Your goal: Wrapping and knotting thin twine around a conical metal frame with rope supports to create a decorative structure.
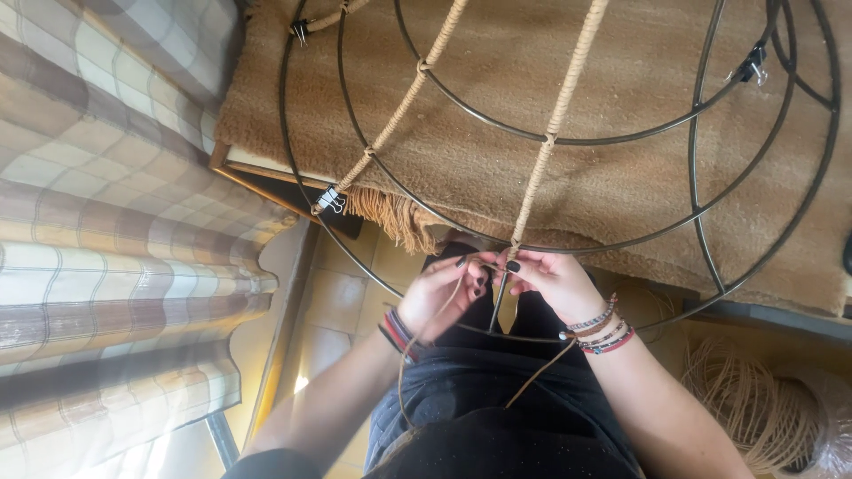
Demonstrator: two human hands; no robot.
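Tan cord [543,168], dark metal frame [710,257], beige checked curtain [106,177], brown rug [550,98].

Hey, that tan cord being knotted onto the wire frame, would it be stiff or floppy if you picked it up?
Probably floppy: the tan cord hangs in a loose loop below the left hand and trails past the right hand. Likely light, since it sags without pulling the wire frame. It seems to grip rather than slip, as the wrapped knots stay put.
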